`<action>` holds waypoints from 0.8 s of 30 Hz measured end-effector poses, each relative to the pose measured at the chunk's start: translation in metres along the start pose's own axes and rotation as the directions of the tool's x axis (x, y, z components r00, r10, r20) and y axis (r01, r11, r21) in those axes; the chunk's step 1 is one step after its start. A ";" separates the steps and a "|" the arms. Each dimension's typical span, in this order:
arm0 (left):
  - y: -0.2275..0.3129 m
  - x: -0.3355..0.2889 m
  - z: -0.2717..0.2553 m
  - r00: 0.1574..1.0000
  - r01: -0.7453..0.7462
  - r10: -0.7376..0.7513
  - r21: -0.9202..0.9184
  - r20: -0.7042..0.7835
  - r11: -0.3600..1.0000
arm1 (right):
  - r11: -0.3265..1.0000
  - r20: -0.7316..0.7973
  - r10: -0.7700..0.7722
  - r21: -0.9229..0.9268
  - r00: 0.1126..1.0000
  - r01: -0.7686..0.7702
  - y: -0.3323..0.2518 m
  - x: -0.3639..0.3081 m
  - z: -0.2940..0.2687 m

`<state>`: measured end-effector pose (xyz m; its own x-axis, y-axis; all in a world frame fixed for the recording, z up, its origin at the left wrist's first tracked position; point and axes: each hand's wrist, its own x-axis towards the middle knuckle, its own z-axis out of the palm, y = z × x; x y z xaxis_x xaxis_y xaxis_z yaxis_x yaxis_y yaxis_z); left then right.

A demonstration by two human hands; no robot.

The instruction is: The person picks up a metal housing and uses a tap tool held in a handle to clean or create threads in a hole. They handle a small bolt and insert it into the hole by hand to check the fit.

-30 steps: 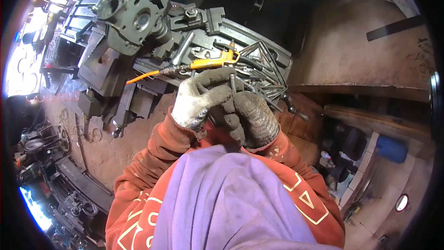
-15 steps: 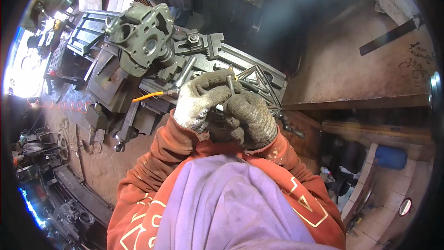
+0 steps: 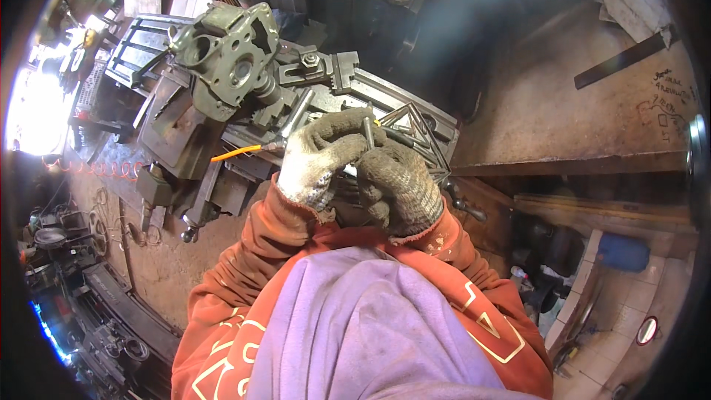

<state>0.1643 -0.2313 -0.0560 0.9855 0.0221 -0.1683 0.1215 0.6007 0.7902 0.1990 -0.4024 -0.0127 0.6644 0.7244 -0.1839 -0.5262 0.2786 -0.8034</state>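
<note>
My left hand (image 3: 320, 157), in a dirty knitted work glove, is closed with its index finger and thumb about a short, thin metal rod (image 3: 369, 133). My right hand (image 3: 401, 184), gloved the same way, has its fingers curled and pinches the rod's lower end. The rod stands roughly upright between the two hands; its lower end is hidden by the gloves. Just beyond them, on the slotted metal machine table (image 3: 378, 94), lies an open frame of thin dark metal bars (image 3: 421, 130). A grey metal casting (image 3: 229, 63) with holes sits left of my hands.
A step clamp (image 3: 315, 67) is bolted on the machine table beside the casting. An orange hose or handle (image 3: 237, 153) points left from near my left wrist. Crank handles (image 3: 191, 230) stick out toward me. At right is a worn bench (image 3: 533, 122) with a dark flat bar (image 3: 621, 61).
Both hands stay in nearly the same place. My fingers have shifted slightly on the rod, and the right hand's fingertips sit a little further left.
</note>
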 end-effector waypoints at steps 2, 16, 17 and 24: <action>-0.001 -0.001 -0.001 1.000 0.003 -0.003 -0.012 -0.002 1.000 | 0.989 0.003 -0.065 -0.136 0.998 0.065 0.002 0.002 0.001; -0.004 -0.003 -0.002 1.000 0.004 -0.003 -0.061 0.003 0.998 | 0.996 -0.032 0.046 -0.081 0.998 -0.049 0.003 0.002 -0.002; -0.004 -0.003 -0.001 1.000 -0.003 0.003 -0.060 0.002 0.998 | 0.994 -0.033 0.070 -0.081 0.997 -0.072 0.002 0.001 -0.003; 0.001 -0.004 0.006 0.994 -0.008 0.017 0.086 -0.105 0.996 | 0.984 0.020 -0.018 -0.179 1.000 0.021 0.020 0.008 -0.014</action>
<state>0.1612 -0.2356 -0.0513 0.9695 0.1158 -0.2160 0.1238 0.5294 0.8393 0.2017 -0.3998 -0.0379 0.6631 0.7315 -0.1584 -0.4085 0.1764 -0.8956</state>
